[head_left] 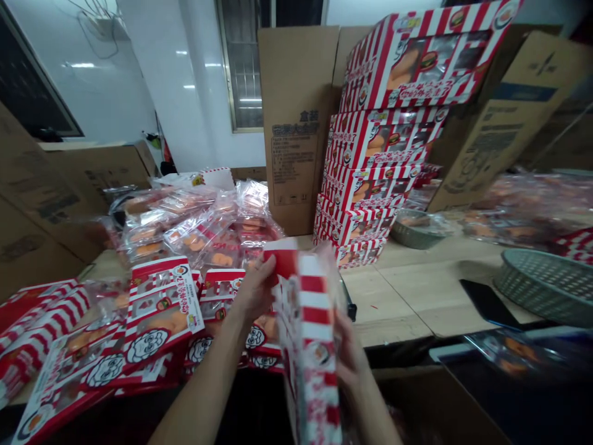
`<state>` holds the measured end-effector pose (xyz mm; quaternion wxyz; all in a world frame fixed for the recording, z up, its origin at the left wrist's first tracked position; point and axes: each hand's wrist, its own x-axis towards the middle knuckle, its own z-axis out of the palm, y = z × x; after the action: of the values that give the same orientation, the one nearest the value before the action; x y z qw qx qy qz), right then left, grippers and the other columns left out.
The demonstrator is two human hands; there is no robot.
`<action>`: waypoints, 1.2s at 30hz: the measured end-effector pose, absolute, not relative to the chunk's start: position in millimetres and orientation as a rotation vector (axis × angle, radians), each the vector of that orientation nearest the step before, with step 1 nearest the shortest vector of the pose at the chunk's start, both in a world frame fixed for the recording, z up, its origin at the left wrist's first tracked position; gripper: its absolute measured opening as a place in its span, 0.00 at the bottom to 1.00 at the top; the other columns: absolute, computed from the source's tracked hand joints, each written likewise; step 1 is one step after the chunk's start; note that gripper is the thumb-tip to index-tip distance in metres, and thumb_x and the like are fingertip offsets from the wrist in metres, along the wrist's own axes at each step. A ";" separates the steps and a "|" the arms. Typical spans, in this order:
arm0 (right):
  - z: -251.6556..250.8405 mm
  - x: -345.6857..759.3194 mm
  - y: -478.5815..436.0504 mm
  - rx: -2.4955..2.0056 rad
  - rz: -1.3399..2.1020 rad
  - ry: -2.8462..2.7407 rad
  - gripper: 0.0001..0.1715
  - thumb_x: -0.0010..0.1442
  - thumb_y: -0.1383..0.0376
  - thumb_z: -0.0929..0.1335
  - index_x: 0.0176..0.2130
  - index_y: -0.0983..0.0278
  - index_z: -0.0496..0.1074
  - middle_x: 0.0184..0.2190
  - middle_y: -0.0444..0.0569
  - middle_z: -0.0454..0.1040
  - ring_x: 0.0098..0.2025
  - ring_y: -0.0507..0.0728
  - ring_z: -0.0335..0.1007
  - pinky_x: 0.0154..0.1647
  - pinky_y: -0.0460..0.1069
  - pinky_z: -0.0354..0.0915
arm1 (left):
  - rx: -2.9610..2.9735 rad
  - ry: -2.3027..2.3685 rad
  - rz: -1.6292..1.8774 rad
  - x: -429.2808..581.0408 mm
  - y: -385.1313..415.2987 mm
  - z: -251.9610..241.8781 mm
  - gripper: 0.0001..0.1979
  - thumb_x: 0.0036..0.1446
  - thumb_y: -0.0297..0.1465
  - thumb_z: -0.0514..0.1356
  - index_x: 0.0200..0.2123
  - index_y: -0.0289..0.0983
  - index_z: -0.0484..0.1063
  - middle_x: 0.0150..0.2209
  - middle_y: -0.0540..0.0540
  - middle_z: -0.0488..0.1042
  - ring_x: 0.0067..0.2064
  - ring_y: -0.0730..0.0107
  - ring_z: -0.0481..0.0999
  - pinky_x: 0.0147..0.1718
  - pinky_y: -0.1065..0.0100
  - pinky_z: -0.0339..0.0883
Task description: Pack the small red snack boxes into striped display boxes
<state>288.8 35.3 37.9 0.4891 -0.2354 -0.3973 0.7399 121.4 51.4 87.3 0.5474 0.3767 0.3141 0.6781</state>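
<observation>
Lightly built: left hand (pixel 252 290) pinches the striped paperboard carton (pixel 311 334) near its top edge; right hand (pixel 351 361) curves behind, grip unclear. Thin, floppy card; hold by edges.

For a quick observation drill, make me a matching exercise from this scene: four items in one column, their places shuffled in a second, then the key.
Items:
1. Red-and-white striped carton
2. Black phone
3. Stack of striped boxes
4. Grey perforated basket

Places:
A. Piled in front of upright cardboard
B. Lying flat just left of the basket
C. Running off the picture's right edge
D. Held between the left hand and right hand

Pairs: 1-D; 2-B; 3-A; 4-C
</observation>
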 end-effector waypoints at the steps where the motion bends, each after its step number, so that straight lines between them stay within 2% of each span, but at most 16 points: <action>1: 42.7 298.3 43.9 -0.584 1.805 -0.881 0.16 0.48 0.55 0.71 0.34 0.63 0.74 0.33 0.47 0.77 0.43 0.59 0.71 0.44 0.51 0.67 | 0.877 0.732 1.600 120.1 48.8 85.3 0.17 0.52 0.38 0.60 0.43 0.36 0.68 0.38 0.45 0.75 0.41 0.65 0.74 0.43 0.64 0.67; 4: 61.2 317.9 72.5 -0.597 1.583 -0.679 0.16 0.44 0.61 0.74 0.35 0.61 0.73 0.31 0.42 0.77 0.37 0.53 0.73 0.39 0.46 0.68 | 0.838 0.789 1.566 119.1 40.5 79.4 0.19 0.49 0.35 0.62 0.45 0.37 0.67 0.37 0.46 0.76 0.40 0.64 0.75 0.42 0.64 0.68; 7: 78.0 315.7 86.6 -0.664 1.369 -0.682 0.16 0.42 0.62 0.75 0.33 0.62 0.72 0.29 0.43 0.77 0.32 0.52 0.73 0.35 0.45 0.70 | 0.790 0.874 1.479 129.5 31.2 70.7 0.20 0.48 0.34 0.63 0.45 0.37 0.66 0.37 0.46 0.76 0.38 0.65 0.76 0.39 0.65 0.68; 12: 82.7 303.8 71.8 -0.892 1.627 -0.936 0.18 0.43 0.62 0.74 0.35 0.65 0.72 0.28 0.48 0.77 0.27 0.57 0.73 0.26 0.48 0.70 | 0.691 0.902 1.402 146.8 11.0 50.7 0.19 0.46 0.34 0.64 0.41 0.36 0.65 0.33 0.47 0.75 0.34 0.67 0.76 0.35 0.67 0.68; 18: 65.4 331.0 56.8 -0.918 1.958 -1.014 0.18 0.43 0.65 0.73 0.37 0.67 0.72 0.32 0.49 0.77 0.32 0.56 0.74 0.32 0.47 0.71 | 0.814 0.993 1.288 136.3 -12.9 26.7 0.13 0.47 0.38 0.62 0.31 0.37 0.64 0.26 0.53 0.70 0.27 0.75 0.71 0.26 0.75 0.64; 25: 67.6 327.4 44.1 -0.963 1.926 -0.974 0.21 0.48 0.61 0.72 0.42 0.66 0.70 0.38 0.51 0.76 0.35 0.56 0.74 0.30 0.46 0.70 | 1.030 1.049 1.140 135.1 -18.9 27.8 0.14 0.51 0.42 0.58 0.30 0.37 0.63 0.26 0.53 0.68 0.28 0.74 0.69 0.28 0.73 0.64; 29: 62.8 339.0 42.8 -1.056 1.909 -1.183 0.22 0.45 0.61 0.73 0.41 0.66 0.71 0.36 0.50 0.76 0.35 0.57 0.73 0.33 0.48 0.69 | 1.024 1.085 1.153 135.8 -19.9 24.7 0.14 0.51 0.42 0.58 0.30 0.37 0.62 0.26 0.53 0.69 0.29 0.73 0.70 0.28 0.73 0.64; 34: 51.6 372.2 46.6 -1.142 1.836 -1.533 0.23 0.44 0.61 0.73 0.41 0.65 0.72 0.39 0.50 0.75 0.43 0.59 0.70 0.47 0.54 0.63 | 0.859 1.038 1.249 142.8 -20.3 10.7 0.18 0.50 0.42 0.59 0.40 0.41 0.58 0.28 0.54 0.70 0.27 0.72 0.70 0.29 0.70 0.65; 36: 49.1 382.3 45.2 -1.151 1.852 -1.573 0.24 0.43 0.60 0.74 0.41 0.65 0.72 0.40 0.50 0.75 0.44 0.60 0.70 0.48 0.55 0.63 | 0.939 1.053 1.225 143.7 -19.0 7.6 0.17 0.51 0.42 0.58 0.39 0.41 0.59 0.28 0.54 0.69 0.28 0.72 0.70 0.29 0.71 0.64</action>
<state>382.3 45.2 49.1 0.2247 -0.4170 -0.5702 0.6712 143.7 -19.0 7.6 0.5946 0.4040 0.4531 0.5272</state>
